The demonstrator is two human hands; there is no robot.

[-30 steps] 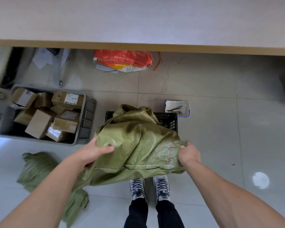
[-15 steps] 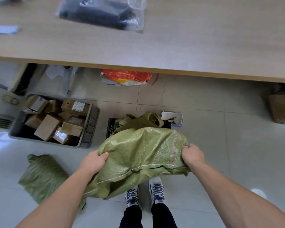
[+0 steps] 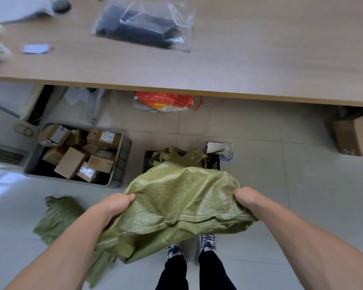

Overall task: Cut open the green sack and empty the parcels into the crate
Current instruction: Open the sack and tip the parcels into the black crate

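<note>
As the left hand [image 3: 115, 206] and right hand [image 3: 246, 198] each clutch a fistful of the limp sack [image 3: 182, 199], mid-frame, parcels [image 3: 71, 162] sit in the crate [image 3: 125, 152] at left. Emptying looks done!

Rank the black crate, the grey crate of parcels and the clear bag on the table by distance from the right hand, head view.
From the right hand, which grips the green sack:
1. Black crate, just ahead, beyond the sack.
2. Grey crate, off to the left.
3. Clear bag, far ahead on the table.
</note>
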